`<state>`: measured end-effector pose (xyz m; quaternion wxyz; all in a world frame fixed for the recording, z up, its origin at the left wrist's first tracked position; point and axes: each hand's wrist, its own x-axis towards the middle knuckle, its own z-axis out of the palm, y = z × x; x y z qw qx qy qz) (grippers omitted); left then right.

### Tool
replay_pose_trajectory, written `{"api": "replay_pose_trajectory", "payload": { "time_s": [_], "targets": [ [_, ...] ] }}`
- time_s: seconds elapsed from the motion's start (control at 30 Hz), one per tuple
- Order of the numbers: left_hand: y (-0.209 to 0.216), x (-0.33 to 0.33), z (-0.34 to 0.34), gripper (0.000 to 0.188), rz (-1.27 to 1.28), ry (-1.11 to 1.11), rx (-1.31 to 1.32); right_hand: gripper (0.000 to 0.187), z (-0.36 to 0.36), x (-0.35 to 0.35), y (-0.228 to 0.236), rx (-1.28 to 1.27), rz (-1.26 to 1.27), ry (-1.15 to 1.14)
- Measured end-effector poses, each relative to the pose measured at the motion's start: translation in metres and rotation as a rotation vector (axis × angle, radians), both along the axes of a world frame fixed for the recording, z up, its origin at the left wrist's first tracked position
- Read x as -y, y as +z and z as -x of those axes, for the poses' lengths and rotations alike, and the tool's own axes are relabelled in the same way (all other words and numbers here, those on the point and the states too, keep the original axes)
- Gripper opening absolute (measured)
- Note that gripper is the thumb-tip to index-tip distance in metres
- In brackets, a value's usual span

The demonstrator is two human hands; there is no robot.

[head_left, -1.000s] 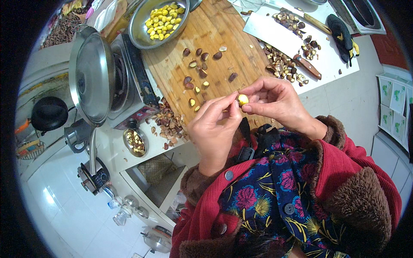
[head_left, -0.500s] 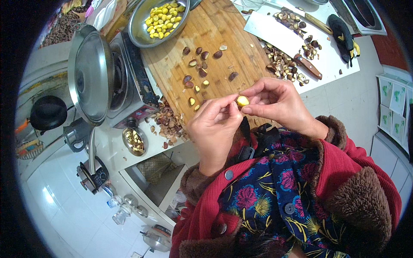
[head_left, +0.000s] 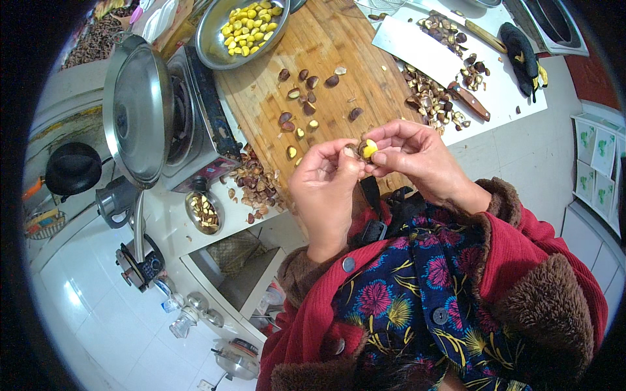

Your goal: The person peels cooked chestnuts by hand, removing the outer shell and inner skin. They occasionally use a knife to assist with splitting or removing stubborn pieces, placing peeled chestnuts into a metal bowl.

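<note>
Above the near edge of a wooden board (head_left: pixel 365 68), a person's right hand (head_left: pixel 417 158) pinches a chestnut (head_left: pixel 370 148) between thumb and fingers while the left hand (head_left: pixel 328 174) pinches at its shell. Peeling appears to be the step underway; the next move likely calls for prising away remaining husk. The nut shows bright yellow flesh beside dark brown skin. Beyond lie loose chestnuts (head_left: pixel 332 81); farther, a metal bowl (head_left: pixel 211 40) holds yellow kernels (head_left: pixel 250 30).

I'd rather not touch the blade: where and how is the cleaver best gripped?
Probably by the brown handle, coming from the near right: the cleaver lies with that end pointing there, its wide blade stretching away toward the far left.
</note>
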<state>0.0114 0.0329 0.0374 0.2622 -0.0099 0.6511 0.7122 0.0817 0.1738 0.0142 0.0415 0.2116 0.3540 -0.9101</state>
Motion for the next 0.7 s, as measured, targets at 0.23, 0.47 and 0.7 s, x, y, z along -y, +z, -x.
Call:
{"api": "replay_pose_trajectory", "payload": {
  "time_s": [0.23, 0.47, 0.7],
  "targets": [
    [-0.010, 0.005, 0.002, 0.011, -0.212, 0.006, 0.122, 0.027, 0.002, 0.003, -0.012, 0.058, 0.377, -0.031],
    [0.007, -0.009, 0.001, 0.018, 0.091, -0.137, -0.368, 0.025, 0.005, -0.005, -0.006, -0.097, -0.197, -0.030],
    [0.002, 0.000, 0.003, 0.010, 0.327, -0.184, -0.506, 0.028, 0.005, -0.011, 0.008, -0.083, -0.338, 0.067]
  ]
}}
